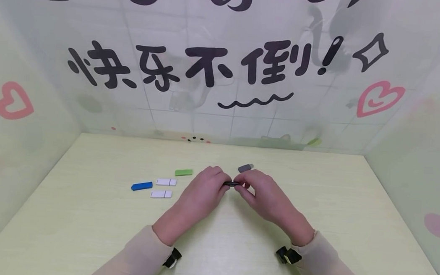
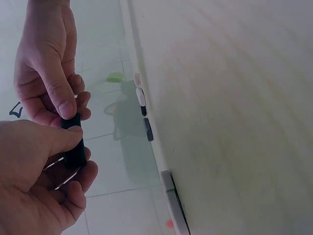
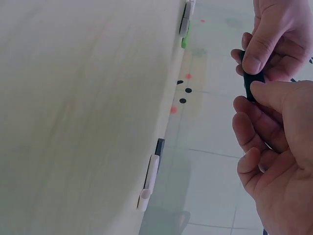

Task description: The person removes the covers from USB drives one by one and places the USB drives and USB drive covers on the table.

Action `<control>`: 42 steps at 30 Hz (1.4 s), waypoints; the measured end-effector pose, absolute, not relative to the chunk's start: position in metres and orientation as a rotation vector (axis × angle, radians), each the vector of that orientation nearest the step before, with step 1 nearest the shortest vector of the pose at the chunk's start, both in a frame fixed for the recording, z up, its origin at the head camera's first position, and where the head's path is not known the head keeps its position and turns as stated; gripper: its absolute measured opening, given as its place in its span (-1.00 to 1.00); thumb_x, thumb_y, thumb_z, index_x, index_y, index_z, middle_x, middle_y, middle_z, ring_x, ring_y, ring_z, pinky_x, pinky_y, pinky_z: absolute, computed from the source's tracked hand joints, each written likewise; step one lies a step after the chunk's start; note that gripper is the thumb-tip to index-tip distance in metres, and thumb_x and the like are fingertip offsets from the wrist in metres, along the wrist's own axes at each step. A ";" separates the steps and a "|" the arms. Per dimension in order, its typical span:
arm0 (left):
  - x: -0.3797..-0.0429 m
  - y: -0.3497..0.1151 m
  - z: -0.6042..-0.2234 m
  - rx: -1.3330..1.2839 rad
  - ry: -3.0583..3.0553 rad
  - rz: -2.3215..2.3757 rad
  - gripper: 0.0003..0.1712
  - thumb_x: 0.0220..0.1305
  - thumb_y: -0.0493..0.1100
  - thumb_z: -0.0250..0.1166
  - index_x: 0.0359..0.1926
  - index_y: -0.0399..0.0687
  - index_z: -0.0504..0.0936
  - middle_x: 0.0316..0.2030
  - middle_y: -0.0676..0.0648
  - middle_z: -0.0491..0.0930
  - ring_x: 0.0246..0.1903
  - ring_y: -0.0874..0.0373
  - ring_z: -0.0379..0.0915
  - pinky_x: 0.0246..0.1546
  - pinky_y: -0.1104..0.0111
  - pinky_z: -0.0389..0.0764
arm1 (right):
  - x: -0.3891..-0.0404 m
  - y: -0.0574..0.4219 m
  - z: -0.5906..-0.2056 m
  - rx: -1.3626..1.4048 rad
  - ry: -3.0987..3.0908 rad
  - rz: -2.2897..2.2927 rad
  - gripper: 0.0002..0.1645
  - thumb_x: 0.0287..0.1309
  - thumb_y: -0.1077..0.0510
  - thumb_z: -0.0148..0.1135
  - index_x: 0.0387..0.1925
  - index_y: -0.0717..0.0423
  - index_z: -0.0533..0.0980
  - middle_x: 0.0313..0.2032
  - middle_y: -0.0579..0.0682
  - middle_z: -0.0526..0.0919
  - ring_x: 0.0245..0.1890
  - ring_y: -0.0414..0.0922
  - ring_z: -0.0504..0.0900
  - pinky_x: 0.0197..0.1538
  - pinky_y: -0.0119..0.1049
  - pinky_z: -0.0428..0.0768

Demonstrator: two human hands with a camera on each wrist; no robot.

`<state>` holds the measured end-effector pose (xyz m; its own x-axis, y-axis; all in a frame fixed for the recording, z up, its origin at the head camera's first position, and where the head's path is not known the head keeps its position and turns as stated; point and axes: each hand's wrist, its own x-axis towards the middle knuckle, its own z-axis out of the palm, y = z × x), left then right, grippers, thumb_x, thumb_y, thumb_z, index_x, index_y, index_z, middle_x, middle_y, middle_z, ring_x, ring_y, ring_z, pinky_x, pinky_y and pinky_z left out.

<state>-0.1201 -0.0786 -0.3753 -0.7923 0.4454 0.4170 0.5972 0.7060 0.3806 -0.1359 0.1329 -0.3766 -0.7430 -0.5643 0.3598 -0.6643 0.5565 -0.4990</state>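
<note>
Both hands pinch one small black USB stick (image 1: 231, 183) above the table. The left hand (image 1: 205, 189) grips one end between thumb and curled fingers. At the other end, the thumb and fingertips of the right hand (image 1: 267, 195) pinch it. In the left wrist view the black stick (image 2: 74, 149) stands between the two thumbs, with part of it covered by fingers. The right wrist view shows the same black stick (image 3: 252, 83) with both thumbs lying on it. Just behind the right hand lies a grey USB stick (image 1: 245, 168) with its metal plug bare.
Left of the hands lie a green USB stick (image 1: 184, 172), a blue one (image 1: 142, 186) and two white ones (image 1: 166, 182). Near the grey stick, the right wrist view also has a whitish stick (image 3: 151, 174). A printed wall (image 1: 206, 120) borders the pale table (image 1: 85, 230).
</note>
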 end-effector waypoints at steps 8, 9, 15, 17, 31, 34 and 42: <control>-0.118 -0.077 -0.377 -0.846 -2.595 -0.687 -0.90 0.33 -0.32 0.50 -0.16 -0.13 0.77 -0.31 0.01 0.62 -0.31 0.08 0.48 -0.23 0.27 0.58 | -0.136 0.133 -0.379 1.122 -2.550 0.803 -0.80 0.27 0.31 0.50 -0.08 0.13 0.73 -0.20 -0.06 0.75 -0.21 -0.07 0.69 -0.09 -0.22 0.69; -0.117 -0.077 -0.377 -0.849 -2.593 -0.677 -0.90 0.33 -0.31 0.50 -0.16 -0.13 0.77 -0.31 0.01 0.62 -0.31 0.08 0.48 -0.23 0.27 0.58 | -0.135 0.133 -0.379 1.132 -2.535 0.795 -0.80 0.27 0.31 0.50 -0.09 0.14 0.73 -0.21 -0.06 0.75 -0.22 -0.07 0.70 -0.10 -0.22 0.69; -0.115 -0.076 -0.376 -0.859 -2.581 -0.613 -0.90 0.32 -0.30 0.51 -0.17 -0.14 0.77 -0.32 0.01 0.60 -0.32 0.08 0.47 -0.25 0.28 0.57 | -0.135 0.131 -0.381 1.164 -2.482 0.739 -0.82 0.25 0.29 0.52 -0.11 0.15 0.74 -0.22 -0.06 0.75 -0.23 -0.10 0.70 -0.08 -0.23 0.69; -0.115 -0.077 -0.376 -0.862 -2.574 -0.601 -0.90 0.31 -0.31 0.52 -0.18 -0.15 0.77 -0.33 0.01 0.60 -0.32 0.08 0.47 -0.25 0.28 0.57 | -0.135 0.131 -0.381 1.173 -2.469 0.726 -0.81 0.24 0.29 0.53 -0.12 0.15 0.74 -0.23 -0.06 0.76 -0.23 -0.12 0.70 -0.07 -0.23 0.69; -0.113 -0.075 -0.375 -0.885 -2.531 -0.593 -0.88 0.30 -0.30 0.53 -0.16 -0.15 0.78 -0.32 0.01 0.65 -0.32 0.08 0.49 -0.25 0.29 0.58 | -0.133 0.133 -0.376 1.188 -2.427 0.666 -0.81 0.21 0.28 0.55 -0.14 0.15 0.73 -0.25 -0.06 0.75 -0.26 -0.11 0.69 -0.10 -0.21 0.69; -0.113 -0.075 -0.375 -0.882 -2.526 -0.591 -0.88 0.30 -0.30 0.54 -0.16 -0.15 0.78 -0.32 0.01 0.65 -0.32 0.09 0.49 -0.26 0.30 0.58 | -0.134 0.133 -0.377 1.197 -2.414 0.661 -0.81 0.21 0.28 0.56 -0.14 0.15 0.74 -0.25 -0.06 0.76 -0.25 -0.12 0.69 -0.09 -0.21 0.70; -0.112 -0.074 -0.377 -0.896 -2.511 -0.578 -0.90 0.32 -0.28 0.52 -0.17 -0.14 0.78 -0.33 0.03 0.64 -0.33 0.11 0.48 -0.27 0.32 0.57 | -0.134 0.133 -0.379 1.220 -2.386 0.661 -0.82 0.22 0.27 0.56 -0.15 0.17 0.74 -0.26 -0.05 0.76 -0.27 -0.09 0.70 -0.12 -0.22 0.69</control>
